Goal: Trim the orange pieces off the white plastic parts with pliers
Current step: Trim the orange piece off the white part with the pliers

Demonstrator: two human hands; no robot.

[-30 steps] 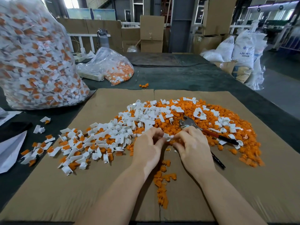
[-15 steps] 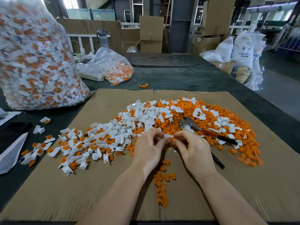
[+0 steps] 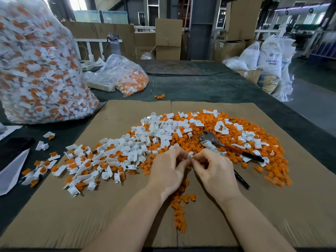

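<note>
Head cam view: compared with a second ago both hands have lifted a little off the pile, and the pliers (image 3: 211, 140) lie untouched on the orange offcuts (image 3: 236, 128), so I'd guess this piece is getting worked by fingers rather than cut. Left hand (image 3: 169, 170) and right hand (image 3: 212, 168) each have a tight pinching grip, fingertips together on one small white plastic part (image 3: 190, 155) held between them, just above the cardboard (image 3: 127, 206) on the worktop (image 3: 209, 88).
</note>
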